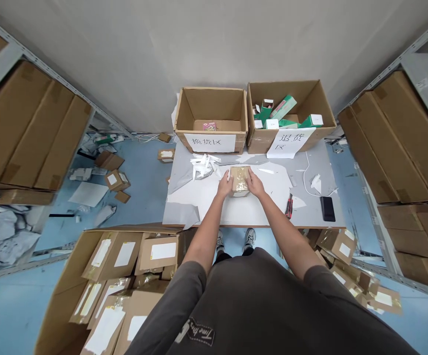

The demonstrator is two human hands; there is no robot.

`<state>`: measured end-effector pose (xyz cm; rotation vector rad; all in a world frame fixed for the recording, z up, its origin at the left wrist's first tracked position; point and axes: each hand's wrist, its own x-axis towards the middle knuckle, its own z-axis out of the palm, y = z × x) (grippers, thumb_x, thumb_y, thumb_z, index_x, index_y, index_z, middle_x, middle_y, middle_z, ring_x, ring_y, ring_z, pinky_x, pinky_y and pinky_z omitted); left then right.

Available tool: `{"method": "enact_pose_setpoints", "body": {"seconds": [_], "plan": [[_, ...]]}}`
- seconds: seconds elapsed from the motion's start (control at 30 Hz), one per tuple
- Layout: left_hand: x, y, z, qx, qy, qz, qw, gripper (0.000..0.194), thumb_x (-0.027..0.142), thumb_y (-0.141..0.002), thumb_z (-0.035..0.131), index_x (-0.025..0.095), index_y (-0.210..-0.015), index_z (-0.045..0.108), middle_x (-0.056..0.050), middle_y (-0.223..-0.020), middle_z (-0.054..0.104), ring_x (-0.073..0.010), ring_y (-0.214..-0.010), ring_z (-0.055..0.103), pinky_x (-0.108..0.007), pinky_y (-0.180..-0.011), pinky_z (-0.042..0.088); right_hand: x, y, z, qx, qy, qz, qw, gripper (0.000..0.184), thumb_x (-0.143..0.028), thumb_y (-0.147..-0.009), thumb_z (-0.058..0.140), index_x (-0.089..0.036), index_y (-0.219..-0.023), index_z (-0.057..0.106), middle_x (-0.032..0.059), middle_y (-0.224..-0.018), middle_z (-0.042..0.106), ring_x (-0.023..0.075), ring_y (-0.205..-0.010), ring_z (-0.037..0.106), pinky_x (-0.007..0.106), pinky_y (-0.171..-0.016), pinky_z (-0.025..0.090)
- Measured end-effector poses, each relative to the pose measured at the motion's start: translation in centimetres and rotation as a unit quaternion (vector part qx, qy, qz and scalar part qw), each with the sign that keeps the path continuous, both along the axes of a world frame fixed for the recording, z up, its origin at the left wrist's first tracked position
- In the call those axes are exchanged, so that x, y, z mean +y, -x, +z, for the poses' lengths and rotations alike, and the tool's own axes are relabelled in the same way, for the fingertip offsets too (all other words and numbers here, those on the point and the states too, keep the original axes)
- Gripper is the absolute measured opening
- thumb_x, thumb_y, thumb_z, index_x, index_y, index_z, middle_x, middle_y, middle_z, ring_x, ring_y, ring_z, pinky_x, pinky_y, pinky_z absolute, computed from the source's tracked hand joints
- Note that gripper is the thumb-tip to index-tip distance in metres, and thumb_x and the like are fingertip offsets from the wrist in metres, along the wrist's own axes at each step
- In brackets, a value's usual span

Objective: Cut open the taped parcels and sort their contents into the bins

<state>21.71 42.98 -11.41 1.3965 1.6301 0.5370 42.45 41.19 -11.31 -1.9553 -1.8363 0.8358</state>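
Taped box: a small brown carton with shiny tape across its top, near the middle of the worktop, over a white sheet; whether its base touches the sheet I cannot tell.
Left hand: pressed to the box's left side, its grip closed around that edge.
Right hand: against the opposite side, so the grip of both hands clasps the box between them.
Paper scraps: a loose white heap just beyond the left hand.
Red-and-black tool: lying near the worktop's front edge, to the right of the right forearm.
Phone: dark and flat, near the front right corner.
White cable: curving past a crumpled paper piece.
Left open carton: at the back of the worktop, a pink packet inside, a handwritten sign on its front.
Right open carton: just beside it, also signed, holding several green-and-white boxes.
Large carton: at lower left, filled with labelled parcels.
Box pile: at lower right.
Blue floor: strewn with small boxes and paper on the left.
Shelves: stacked brown cartons on either side.
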Motion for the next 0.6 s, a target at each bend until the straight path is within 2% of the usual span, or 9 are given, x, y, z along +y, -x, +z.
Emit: {"method": "enact_pose_setpoints", "body": {"seconds": [0.1,0.17,0.27,0.33,0.47,0.6], "plan": [[-2.4,1.7,0.0,-0.01,-0.064,-0.096,0.993,0.085,0.048,-0.095,0.072,0.028,-0.17,0.036,-0.011,-0.171,0.043,-0.03,-0.148,0.051,-0.041,-0.12,0.045,-2.8,-1.0,-0.2,0.05,-0.011,0.016,0.999,0.073,-0.05,-0.105,0.049,-0.024,-0.171,0.033,0.0134,-0.165,0.05,0.028,-0.126,0.066,0.044,-0.107,0.055],[-3.8,2.0,-0.3,-0.006,-0.079,-0.149,0.986,0.091,0.039,-0.09,0.078,0.029,-0.17,0.036,-0.011,-0.17,0.043,-0.0309,-0.152,0.046,-0.043,-0.122,0.043,-4.6,-1.1,-0.5,0.057,-0.008,0.039,0.998,0.074,-0.046,-0.101,0.057,-0.026,-0.169,0.036,0.0122,-0.164,0.051,0.0277,-0.129,0.064,0.044,-0.107,0.055],[-5.2,1.2,-0.7,0.008,-0.071,-0.139,0.988,0.08,0.028,-0.097,0.067,0.029,-0.17,0.034,-0.013,-0.157,0.052,-0.0283,-0.142,0.056,-0.041,-0.118,0.047,-6.2,-0.4,-1.0,0.047,-0.008,0.036,0.998,0.067,-0.035,-0.103,0.052,-0.027,-0.168,0.039,0.0124,-0.16,0.053,0.0274,-0.137,0.06,0.044,-0.109,0.054],[-5.7,0.7,-0.6,0.024,-0.058,-0.119,0.991,0.074,0.026,-0.101,0.061,0.031,-0.17,0.036,-0.012,-0.147,0.057,-0.0265,-0.129,0.064,-0.039,-0.112,0.051,-6.6,0.0,-1.0,0.041,-0.009,0.023,0.999,0.064,-0.031,-0.105,0.048,-0.027,-0.168,0.039,0.0136,-0.154,0.057,0.0275,-0.134,0.061,0.044,-0.109,0.054],[-5.9,1.0,1.0,0.039,-0.074,-0.129,0.988,0.059,0.036,-0.105,0.057,0.031,-0.164,0.047,-0.01,-0.13,0.064,-0.025,-0.113,0.069,-0.037,-0.106,0.053,-6.2,-0.5,0.2,0.029,-0.009,0.043,0.999,0.058,-0.038,-0.109,0.046,-0.025,-0.165,0.044,0.0138,-0.142,0.064,0.0279,-0.123,0.066,0.043,-0.108,0.053],[-4.2,1.6,2.4,0.046,-0.08,-0.122,0.988,0.054,0.045,-0.107,0.053,0.028,-0.158,0.053,-0.009,-0.116,0.072,-0.0258,-0.105,0.07,-0.036,-0.099,0.053,-3.9,-1.1,1.5,0.003,-0.004,0.064,0.998,0.053,-0.041,-0.112,0.041,-0.025,-0.161,0.048,0.0121,-0.141,0.068,0.0279,-0.123,0.066,0.04,-0.106,0.052]]}}
